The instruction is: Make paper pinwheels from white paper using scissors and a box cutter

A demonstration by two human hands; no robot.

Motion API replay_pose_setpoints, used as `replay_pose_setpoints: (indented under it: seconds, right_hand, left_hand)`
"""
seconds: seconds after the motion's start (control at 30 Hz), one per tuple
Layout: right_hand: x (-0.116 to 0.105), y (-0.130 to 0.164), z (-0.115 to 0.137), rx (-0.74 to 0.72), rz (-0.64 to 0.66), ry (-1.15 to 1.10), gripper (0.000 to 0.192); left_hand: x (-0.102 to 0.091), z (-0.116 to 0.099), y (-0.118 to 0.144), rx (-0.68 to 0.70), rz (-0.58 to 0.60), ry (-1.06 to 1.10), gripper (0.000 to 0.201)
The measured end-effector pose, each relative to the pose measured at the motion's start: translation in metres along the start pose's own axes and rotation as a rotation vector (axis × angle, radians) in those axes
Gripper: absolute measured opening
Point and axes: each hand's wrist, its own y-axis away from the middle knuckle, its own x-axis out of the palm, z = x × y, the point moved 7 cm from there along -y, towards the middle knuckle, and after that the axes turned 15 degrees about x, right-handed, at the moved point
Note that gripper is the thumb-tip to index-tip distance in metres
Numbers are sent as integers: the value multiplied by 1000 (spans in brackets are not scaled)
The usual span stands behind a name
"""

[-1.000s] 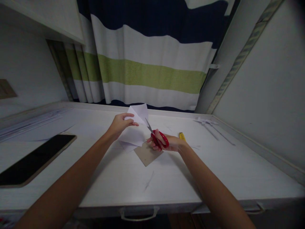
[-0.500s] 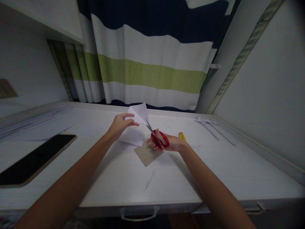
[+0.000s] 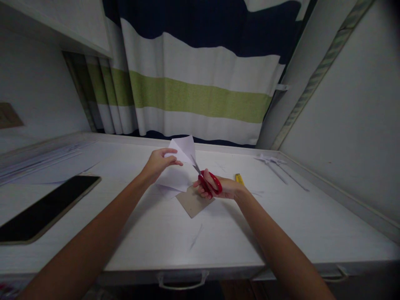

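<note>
At the centre of the frame the left hand (image 3: 157, 163) pinches a folded sheet of white paper (image 3: 178, 166), holding it tilted up off the white desk (image 3: 156, 233). The right hand (image 3: 223, 188) is closed through the handles of red scissors (image 3: 208, 180), whose blades point up and left into the paper's right edge. The blades look nearly together, though the light is too dim to tell how far they have bitten in. The paper seems mostly whole, so I judge the cutting is in its early part, with most of the sheet left. Under the hands lies a brown cardboard piece (image 3: 194, 201). A yellow utility knife (image 3: 239, 179) sits just right of the right hand, a dark phone (image 3: 46, 207) lies at lower left, and paper strips (image 3: 275, 163) lie toward the upper right.
</note>
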Motion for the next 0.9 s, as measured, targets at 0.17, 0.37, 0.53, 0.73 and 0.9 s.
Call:
replay_pose_setpoints:
  seconds: [0.17,0.37,0.53,0.73,0.9]
  right_hand:
    - [0,0,1,-1,-2,12,58]
    - [-1,1,0,12,-22,18,61]
    - [0,1,0,19,-5,18,60]
    - [-1,2,1,27,-23,23,59]
    - [-1,1,0,36,5,2,58]
  left_hand:
    - [-1,0,0,0,-2,-9,36]
    - [-1,0,0,3,-4,-38,40]
    - [-2,-1,0,13,-14,-74,37]
    - [-3,0,-1,17,-11,-70,36]
    - [-2,3,-3,13,0,-29,35]
